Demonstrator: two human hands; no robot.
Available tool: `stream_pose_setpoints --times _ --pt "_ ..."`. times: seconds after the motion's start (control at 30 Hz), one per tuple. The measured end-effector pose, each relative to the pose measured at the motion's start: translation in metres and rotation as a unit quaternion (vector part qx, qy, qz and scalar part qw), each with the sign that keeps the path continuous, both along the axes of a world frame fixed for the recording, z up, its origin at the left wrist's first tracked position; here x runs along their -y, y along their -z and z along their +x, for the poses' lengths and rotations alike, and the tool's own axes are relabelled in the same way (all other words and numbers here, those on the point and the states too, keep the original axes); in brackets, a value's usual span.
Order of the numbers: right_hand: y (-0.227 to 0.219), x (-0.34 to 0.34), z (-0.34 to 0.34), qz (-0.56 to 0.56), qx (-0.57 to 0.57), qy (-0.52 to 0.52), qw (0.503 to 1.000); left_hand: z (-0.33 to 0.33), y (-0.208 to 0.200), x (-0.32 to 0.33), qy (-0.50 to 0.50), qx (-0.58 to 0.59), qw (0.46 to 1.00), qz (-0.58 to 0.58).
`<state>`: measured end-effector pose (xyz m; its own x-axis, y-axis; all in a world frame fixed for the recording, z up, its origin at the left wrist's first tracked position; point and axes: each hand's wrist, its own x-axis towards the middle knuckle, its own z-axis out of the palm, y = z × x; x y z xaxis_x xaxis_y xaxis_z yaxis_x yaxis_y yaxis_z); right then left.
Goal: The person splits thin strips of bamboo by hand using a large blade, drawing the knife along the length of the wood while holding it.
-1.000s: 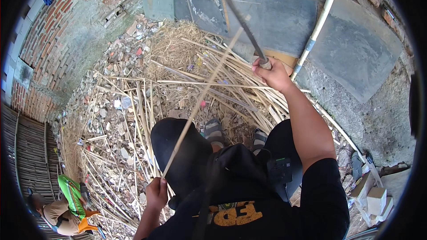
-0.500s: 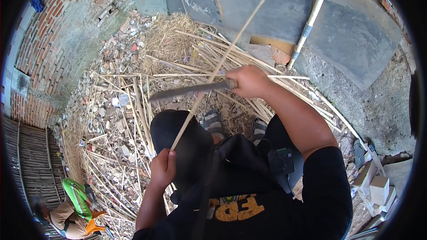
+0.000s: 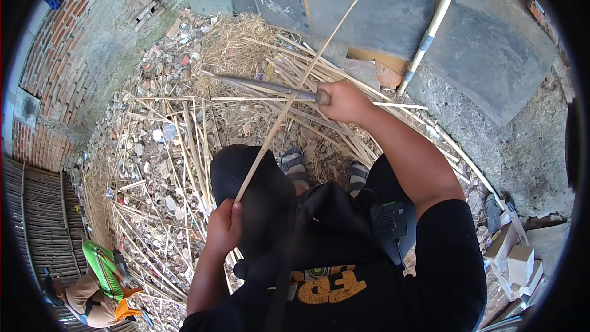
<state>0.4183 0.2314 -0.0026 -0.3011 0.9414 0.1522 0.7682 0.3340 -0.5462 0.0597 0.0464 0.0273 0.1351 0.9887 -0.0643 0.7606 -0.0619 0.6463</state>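
Observation:
My left hand (image 3: 225,224) is closed round the near end of a long, thin bamboo strip (image 3: 268,140). The strip slants up and away to the right, over my black-clad knee. In my right hand (image 3: 345,101) is the handle of a machete (image 3: 258,85), its long blade pointing left. Blade and strip cross just left of the handle; whether the edge touches the strip I cannot tell. Below them, more pale bamboo strips (image 3: 190,141) lie scattered on the rubble.
A heap of dry shavings (image 3: 236,46) lies ahead, near dark sheets (image 3: 375,12) and a leaning pole (image 3: 435,24). A brick wall (image 3: 74,55) rises at left. Another person (image 3: 92,298) sits at lower left. Pale blocks (image 3: 521,264) are stacked at right.
The machete's blade has swung so its tip points farther away from me, and my right hand has shifted slightly away. The strip's far end has dipped a little to the left.

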Motion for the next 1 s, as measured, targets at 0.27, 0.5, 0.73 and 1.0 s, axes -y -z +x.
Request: stream_pose_setpoints --times 0.27,0.5,0.73,1.0 --pt "0.014 0.011 -0.003 -0.028 0.06 -0.067 0.996 -0.036 0.009 0.028 -0.006 0.082 0.988 -0.13" --pt "0.003 0.019 -0.021 0.014 0.108 -0.13 0.985 -0.035 0.019 0.04 -0.016 -0.006 0.999 -0.039" --pt "0.0 0.01 -0.013 -0.076 0.007 -0.081 0.994 -0.04 0.027 0.039 -0.01 -0.002 0.999 -0.031" --pt "0.015 -0.012 0.011 -0.121 -0.015 -0.018 0.992 -0.043 0.029 0.03 -0.003 0.033 0.999 -0.039"
